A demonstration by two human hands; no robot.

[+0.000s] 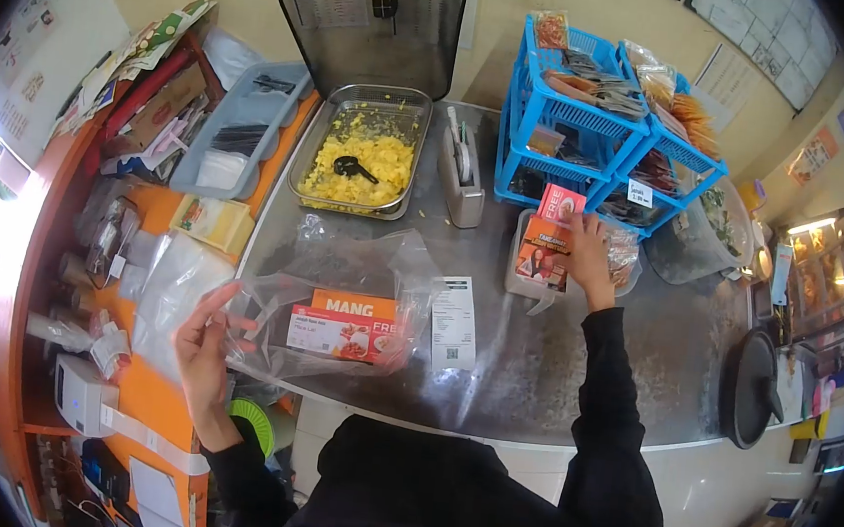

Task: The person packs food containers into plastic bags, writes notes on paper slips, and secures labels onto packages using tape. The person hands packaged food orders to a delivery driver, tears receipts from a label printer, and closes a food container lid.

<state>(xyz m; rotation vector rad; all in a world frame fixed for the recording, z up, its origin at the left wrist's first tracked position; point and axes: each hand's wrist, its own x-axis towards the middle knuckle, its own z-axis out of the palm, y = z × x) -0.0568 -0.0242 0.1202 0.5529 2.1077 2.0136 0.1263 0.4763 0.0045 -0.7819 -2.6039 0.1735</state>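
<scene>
A clear plastic bag lies on the steel table, its opening edge pinched in my left hand. Orange and red printed cards show through the bag. At the right, my right hand reaches over a small plastic container and has its fingers on a red card at the top of the stack of leaflets. Beside the bag lies a white printed receipt.
A tray of yellow food with a black scoop stands at the back left under a raised lid. Blue baskets with packets rise at the back right. A metal holder stands between them; a black pan is far right.
</scene>
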